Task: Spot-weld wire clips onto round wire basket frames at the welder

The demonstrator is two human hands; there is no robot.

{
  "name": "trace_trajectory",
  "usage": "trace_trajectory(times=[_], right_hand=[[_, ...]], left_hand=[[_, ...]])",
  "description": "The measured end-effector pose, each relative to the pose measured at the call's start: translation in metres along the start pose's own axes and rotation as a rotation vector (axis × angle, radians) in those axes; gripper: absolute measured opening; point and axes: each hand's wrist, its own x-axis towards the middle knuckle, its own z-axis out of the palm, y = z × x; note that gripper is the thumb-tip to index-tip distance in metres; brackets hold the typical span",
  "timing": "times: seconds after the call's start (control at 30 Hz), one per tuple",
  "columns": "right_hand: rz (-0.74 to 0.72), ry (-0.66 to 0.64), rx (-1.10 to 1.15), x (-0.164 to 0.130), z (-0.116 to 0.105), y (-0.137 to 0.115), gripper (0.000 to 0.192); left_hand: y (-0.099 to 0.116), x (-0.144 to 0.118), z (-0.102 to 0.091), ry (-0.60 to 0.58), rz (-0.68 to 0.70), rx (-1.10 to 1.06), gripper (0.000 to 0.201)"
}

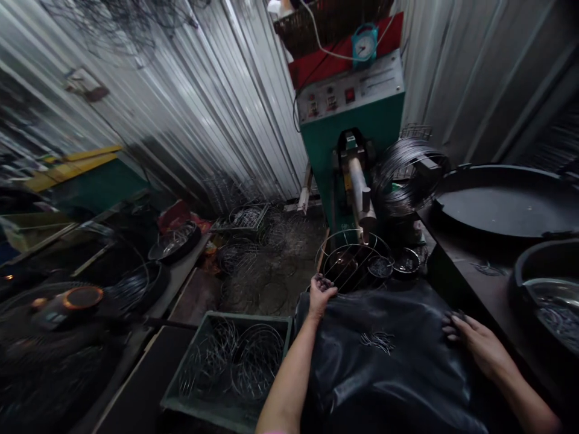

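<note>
My left hand [322, 295] is closed on the near left rim of a round wire rack [350, 247], its fingertips dark. The rack sits under the tip of a green machine's arm [362, 196], and I cannot tell if the two touch. My right hand [470, 337] is beside the right edge of a black leather-like cover [407, 386] over my lap. Its dark-tipped fingers look loosely spread, with nothing visible in them. A small pile of short bent wire pieces [378, 342] lies on the cover between my hands.
A green crate [167, 395] of wire pieces stands at my left. Small bowls [406, 262] lie behind the rack. A wire coil [409, 175], a wide black pan [502, 205] and a deep black basin [520, 289] are at my right. The green machine [316, 147] stands ahead.
</note>
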Motion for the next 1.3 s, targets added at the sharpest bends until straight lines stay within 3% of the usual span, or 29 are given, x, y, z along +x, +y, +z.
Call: trace_trajectory(times=[0.13, 0.23, 0.3, 0.37, 0.47, 0.57, 0.73, 0.97, 1.17, 1.3], right_hand=[[-0.121, 0.107, 0.015, -0.009, 0.006, -0.005, 0.029], [-0.131, 0.068, -0.023, -0.022, 0.018, -0.009, 0.020], [-0.133, 0.029, -0.025, -0.026, 0.025, -0.013, 0.013], [-0.173, 0.093, 0.016, -0.028, 0.029, -0.018, 0.011], [-0.210, 0.161, 0.047, -0.030, 0.028, -0.021, 0.013], [-0.177, 0.100, 0.009, -0.030, 0.024, -0.019, 0.012], [-0.071, -0.080, -0.075, -0.022, 0.014, -0.011, 0.006], [0.012, -0.054, -0.018, 0.005, 0.004, 0.002, 0.016], [0.057, -0.012, 0.032, 0.000, 0.004, 0.000, 0.016], [0.014, 0.050, 0.083, -0.002, 0.003, -0.003, 0.012]], left_hand=[[0.016, -0.017, 0.002, -0.034, -0.094, 0.033, 0.059], [0.026, -0.025, 0.002, 0.029, -0.193, 0.118, 0.061], [0.029, -0.022, -0.003, 0.038, -0.245, 0.120, 0.057], [0.028, -0.013, -0.011, -0.021, -0.272, 0.140, 0.053], [0.025, 0.000, -0.019, -0.020, -0.280, 0.180, 0.047], [0.028, -0.002, -0.016, 0.007, -0.314, 0.142, 0.044], [0.043, -0.024, 0.002, 0.069, -0.248, 0.131, 0.055], [0.037, -0.020, 0.008, 0.079, -0.228, 0.036, 0.058], [0.037, -0.020, 0.016, 0.061, -0.270, -0.061, 0.061], [0.039, -0.019, 0.019, 0.056, -0.255, -0.087, 0.059]])
